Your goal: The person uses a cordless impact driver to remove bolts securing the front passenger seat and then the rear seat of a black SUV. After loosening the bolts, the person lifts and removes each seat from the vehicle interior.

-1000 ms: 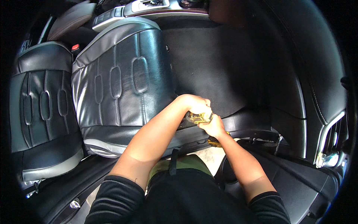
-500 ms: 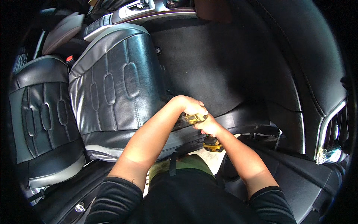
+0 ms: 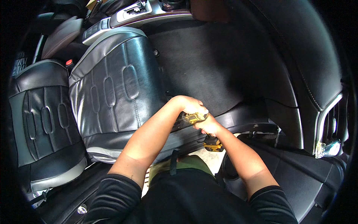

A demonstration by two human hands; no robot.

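A yellow-and-black power drill (image 3: 194, 118) is being gripped tightly by both the left hand (image 3: 189, 105) and right hand (image 3: 208, 126), just beside the black leather seat cushion (image 3: 119, 93).

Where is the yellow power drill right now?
In the head view, just right of centre: the yellow power drill is gripped by both hands, left hand on top, right hand below, against the seat cushion's front edge.

No packages, labels, signs or screens show anywhere here, only the dark car interior with nothing wrapped, tagged, posted or lit up in sight
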